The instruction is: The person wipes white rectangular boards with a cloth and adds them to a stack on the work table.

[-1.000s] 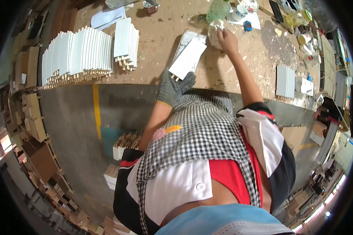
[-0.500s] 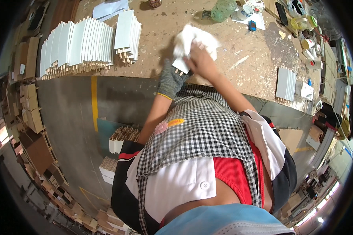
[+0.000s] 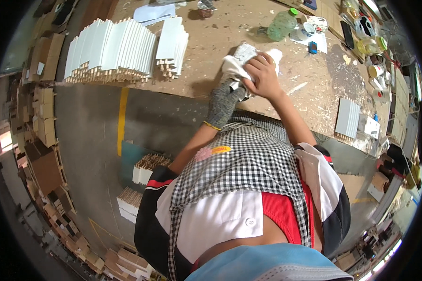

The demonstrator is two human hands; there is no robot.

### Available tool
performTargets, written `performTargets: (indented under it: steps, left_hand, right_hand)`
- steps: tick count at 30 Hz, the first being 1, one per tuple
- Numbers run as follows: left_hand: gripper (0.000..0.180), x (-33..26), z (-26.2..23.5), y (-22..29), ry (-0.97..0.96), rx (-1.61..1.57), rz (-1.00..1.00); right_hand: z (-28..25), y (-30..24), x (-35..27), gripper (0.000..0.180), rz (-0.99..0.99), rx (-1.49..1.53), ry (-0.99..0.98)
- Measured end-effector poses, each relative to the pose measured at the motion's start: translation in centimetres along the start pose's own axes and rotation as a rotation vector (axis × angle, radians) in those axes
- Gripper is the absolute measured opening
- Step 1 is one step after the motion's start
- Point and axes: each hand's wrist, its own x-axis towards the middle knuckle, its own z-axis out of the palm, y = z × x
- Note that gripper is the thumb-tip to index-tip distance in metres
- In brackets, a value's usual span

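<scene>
My left hand [image 3: 222, 100] wears a grey knit glove and grips the near end of a white panel at the edge of the workbench [image 3: 211, 75]. A crumpled white cloth [image 3: 234, 65] covers the panel and hides nearly all of it. My bare right hand [image 3: 262, 75] presses down on the cloth, fingers closed over it. Both hands meet just past the bench's near edge, in front of my checked apron.
A long row of upright white panels [image 3: 110, 51] and a shorter stack [image 3: 171, 42] stand at the bench's left. A green bottle [image 3: 281, 25], cups and tape rolls crowd the far right. A small panel stack [image 3: 347, 117] sits right. More panel bundles [image 3: 145, 168] lie on the floor.
My right hand came back from the far side of the bench with the cloth and laid it on the panel, which was bare in my left hand a second ago.
</scene>
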Motion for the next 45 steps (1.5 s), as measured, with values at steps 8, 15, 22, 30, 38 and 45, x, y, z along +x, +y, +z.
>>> performTargets:
  steps: [8, 15, 22, 30, 38, 45]
  left_hand:
    - [0.056, -1.7, -6.4, -0.1, -0.374, 0.404, 0.699]
    - [0.058, -2.3, -9.1, 4.3, -0.761, -0.429, -0.139]
    - [0.084, 7.9, -15.5, -2.3, 0.547, 0.920, 0.432]
    - [0.090, 13.5, -16.0, -3.4, 0.593, 1.176, 0.065]
    - [0.080, 15.7, -16.9, -3.6, 0.625, 1.128, 0.247]
    - [0.082, 15.1, -15.7, -2.2, 0.573, 1.121, 0.266]
  right_hand:
    - [-2.8, -4.3, 2.3, 0.020, -0.174, 0.044, -0.110]
    - [-6.1, 5.0, -2.3, 0.015, 0.233, -0.020, 0.166]
    - [-11.5, 5.5, -12.3, 0.045, 0.976, 0.061, -0.077]
    - [-10.9, 10.8, -24.7, 0.048, 1.367, -0.400, -0.004]
    - [-13.6, 17.3, -37.0, 0.057, 1.569, -1.063, 0.092]
    - [-13.9, 18.0, -35.5, 0.034, 1.609, -1.019, 0.183]
